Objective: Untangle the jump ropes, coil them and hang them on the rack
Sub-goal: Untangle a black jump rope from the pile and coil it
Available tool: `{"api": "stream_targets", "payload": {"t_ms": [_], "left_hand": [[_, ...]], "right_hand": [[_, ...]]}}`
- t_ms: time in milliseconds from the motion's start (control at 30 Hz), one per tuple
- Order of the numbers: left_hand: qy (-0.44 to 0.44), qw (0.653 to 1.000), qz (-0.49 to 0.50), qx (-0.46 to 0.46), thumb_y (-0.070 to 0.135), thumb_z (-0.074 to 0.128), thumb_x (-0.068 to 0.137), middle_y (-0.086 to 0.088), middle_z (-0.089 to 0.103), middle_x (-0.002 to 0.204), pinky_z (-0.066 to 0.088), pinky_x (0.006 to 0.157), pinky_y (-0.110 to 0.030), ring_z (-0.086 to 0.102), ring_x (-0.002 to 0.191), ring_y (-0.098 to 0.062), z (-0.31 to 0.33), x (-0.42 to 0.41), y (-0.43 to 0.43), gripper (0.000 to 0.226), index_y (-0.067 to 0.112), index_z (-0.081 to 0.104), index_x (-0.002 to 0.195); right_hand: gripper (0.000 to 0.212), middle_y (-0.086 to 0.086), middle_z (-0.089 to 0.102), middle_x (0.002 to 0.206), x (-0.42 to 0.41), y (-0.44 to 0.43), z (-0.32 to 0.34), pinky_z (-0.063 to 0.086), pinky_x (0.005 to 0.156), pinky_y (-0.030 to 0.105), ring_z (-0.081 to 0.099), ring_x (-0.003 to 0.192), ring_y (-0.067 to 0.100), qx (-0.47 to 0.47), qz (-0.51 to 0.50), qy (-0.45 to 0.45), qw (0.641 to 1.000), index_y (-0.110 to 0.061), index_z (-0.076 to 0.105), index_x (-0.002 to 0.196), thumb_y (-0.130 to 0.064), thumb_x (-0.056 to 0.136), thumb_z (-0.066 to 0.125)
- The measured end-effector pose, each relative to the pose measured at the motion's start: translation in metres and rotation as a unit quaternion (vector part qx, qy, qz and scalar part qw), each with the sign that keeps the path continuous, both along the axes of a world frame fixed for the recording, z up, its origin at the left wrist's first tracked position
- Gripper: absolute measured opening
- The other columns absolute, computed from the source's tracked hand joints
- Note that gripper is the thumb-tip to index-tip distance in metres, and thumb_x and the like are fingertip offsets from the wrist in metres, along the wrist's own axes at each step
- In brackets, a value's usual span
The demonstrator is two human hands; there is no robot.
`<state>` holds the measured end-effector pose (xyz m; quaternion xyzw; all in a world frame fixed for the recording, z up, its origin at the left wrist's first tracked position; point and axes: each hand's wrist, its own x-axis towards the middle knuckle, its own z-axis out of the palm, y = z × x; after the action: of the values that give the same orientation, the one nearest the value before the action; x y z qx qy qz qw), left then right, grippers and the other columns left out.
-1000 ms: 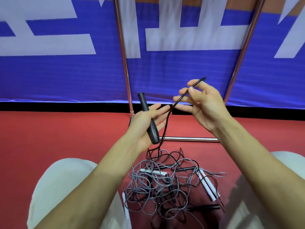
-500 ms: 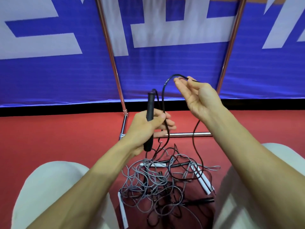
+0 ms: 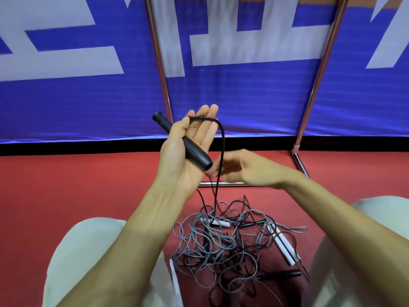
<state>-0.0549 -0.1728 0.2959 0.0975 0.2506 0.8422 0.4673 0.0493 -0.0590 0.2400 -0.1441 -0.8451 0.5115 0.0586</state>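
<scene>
My left hand (image 3: 190,149) is raised palm up with its fingers straight. A black jump rope handle (image 3: 194,151) lies across the palm under the thumb. Its black rope (image 3: 222,138) loops over the fingers and drops to a tangled pile of grey and black jump ropes (image 3: 221,244) on the red floor between my knees. My right hand (image 3: 250,169) sits lower, its blurred fingertips at the hanging rope; the grip is unclear. The metal rack (image 3: 321,74) stands behind, with its base bar (image 3: 223,184) just past the hands.
White handles (image 3: 284,248) and a black handle (image 3: 285,273) lie in the pile, and another white handle (image 3: 174,275) rests by my left knee (image 3: 88,251). A blue and white banner (image 3: 243,96) hangs behind the rack. Red floor stretches to the left.
My left hand has uncurled its fingers and tilted the handle; a loop of black rope now lies over them. My right hand dropped from above to the hanging rope below.
</scene>
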Motion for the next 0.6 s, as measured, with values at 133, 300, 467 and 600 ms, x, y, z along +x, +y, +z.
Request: {"api": "stream_targets", "payload": {"t_ms": [133,300,467,600], "left_hand": [[-0.016,0.999,0.003,0.034,0.009,0.037,0.104,-0.012,0.074,0.095,0.055,0.091,-0.038,0.072,0.094,-0.027,0.002,-0.006,-0.005,0.016,0.006,0.052,0.099],[0.038,0.999,0.026,-0.008,0.016,0.041,0.104,-0.012,0.074,0.100,0.058,0.087,-0.032,0.072,0.097,-0.022,-0.003,-0.009,-0.004,0.019,0.004,0.056,0.107],[0.163,0.982,-0.019,-0.093,0.018,0.049,0.100,-0.009,0.070,0.118,0.053,0.095,-0.029,0.068,0.108,-0.018,-0.015,-0.003,0.003,0.027,0.004,0.056,0.123],[0.364,0.899,0.037,-0.239,0.016,0.060,0.095,-0.005,0.072,0.110,0.050,0.098,-0.032,0.067,0.102,-0.015,-0.039,0.005,0.012,0.013,0.019,0.067,0.105]], "right_hand": [[0.015,-0.004,0.066,0.082,-0.006,-0.008,-0.021,0.054,0.074,0.020,0.062,0.072,-0.002,0.123,-0.021,-0.031,0.992,-0.016,0.063,0.089,-0.002,0.092,0.056],[0.024,0.012,0.066,0.080,-0.010,-0.009,-0.013,0.060,0.069,0.039,0.065,0.070,0.024,-0.048,-0.161,0.047,0.985,-0.015,0.053,0.085,0.002,0.097,0.043],[0.021,0.007,0.063,0.068,-0.004,-0.004,0.003,0.060,0.061,0.036,0.063,0.057,0.020,-0.124,-0.230,0.146,0.954,-0.013,0.052,0.088,0.004,0.097,0.043],[0.019,0.007,0.063,0.061,0.006,0.002,0.022,0.059,0.056,0.042,0.061,0.047,0.023,-0.171,-0.247,0.246,0.922,-0.010,0.052,0.083,0.002,0.096,0.045]]}}
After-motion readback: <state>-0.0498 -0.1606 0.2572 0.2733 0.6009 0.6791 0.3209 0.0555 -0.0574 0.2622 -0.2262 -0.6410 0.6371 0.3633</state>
